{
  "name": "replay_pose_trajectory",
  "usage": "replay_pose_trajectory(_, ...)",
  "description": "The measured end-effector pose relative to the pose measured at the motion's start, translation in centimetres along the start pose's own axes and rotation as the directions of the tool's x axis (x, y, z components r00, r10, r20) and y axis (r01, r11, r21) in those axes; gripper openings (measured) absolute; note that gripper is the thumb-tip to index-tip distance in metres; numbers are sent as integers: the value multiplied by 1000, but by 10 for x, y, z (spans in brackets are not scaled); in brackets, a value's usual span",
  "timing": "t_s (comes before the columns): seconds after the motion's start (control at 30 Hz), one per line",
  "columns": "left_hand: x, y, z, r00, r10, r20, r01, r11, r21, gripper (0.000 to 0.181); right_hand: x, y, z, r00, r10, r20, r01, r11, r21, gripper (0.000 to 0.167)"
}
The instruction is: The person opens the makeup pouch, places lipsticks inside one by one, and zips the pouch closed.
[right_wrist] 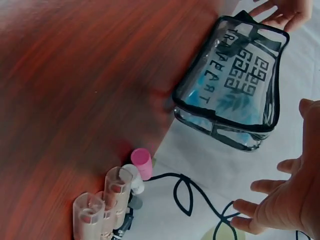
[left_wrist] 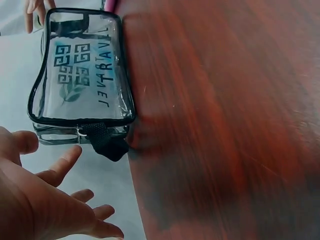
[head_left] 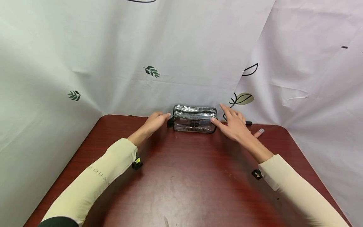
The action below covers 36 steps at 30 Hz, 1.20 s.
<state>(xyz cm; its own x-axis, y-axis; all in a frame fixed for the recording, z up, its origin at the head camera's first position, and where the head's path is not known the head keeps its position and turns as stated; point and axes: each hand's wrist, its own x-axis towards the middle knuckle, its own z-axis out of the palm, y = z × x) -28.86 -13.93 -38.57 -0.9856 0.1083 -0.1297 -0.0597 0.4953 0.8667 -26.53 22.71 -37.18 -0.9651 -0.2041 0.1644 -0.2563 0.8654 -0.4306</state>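
Clear plastic zip pouch with black piping (head_left: 195,123): one. Black fabric strap tab (left_wrist: 107,142): one. Bare human hands: two, one left hand (head_left: 156,122), one right hand (head_left: 233,126). Cream sleeves (head_left: 105,170): two. Small black wrist-worn devices (head_left: 137,164): two. Dark red wood-grain worktop (head_left: 184,176): one. Pink cylindrical piece (right_wrist: 142,164): one. White cylindrical piece (right_wrist: 134,180): one. Beige tubes with clear caps (right_wrist: 118,187): at least two, overlap obscuring the exact count. Printed dark green leaf sprigs (head_left: 152,71), head view: two.

Arms (head_left: 106,167): are angling forward and inward
Left hand (head_left: 155,123): fingers (left_wrist: 64,164) are standing apart
Right hand (head_left: 232,125): fingers are standing apart
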Motion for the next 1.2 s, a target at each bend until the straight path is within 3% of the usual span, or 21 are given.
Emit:
replay_pose_trajectory(0.3, 15, 3, 6, 999, -45, 29, 45, 999, -12, 61, 18, -8, 10, 999, -33, 0, 33, 999, 33, 93)
replay_pose_trajectory(0.53, 26, -2, 10, 999, -50, -9, 50, 999, -19, 59, 30, -20, 18, 999, -42, 13, 42, 998, 45, 90)
replay_pose_trajectory(0.8, 37, 0, 11, 994, -110, 26, 111, 993, -40, 53, 40, -27, 26, 992, -124, 2, 124, 992, 29, 73)
replay_pose_trajectory(1.2, 39, 4, 13, 984, -165, 62, 169, 984, -59, 43, 47, -28, 38, 982, -180, 54, 181, 984, -4, 64)
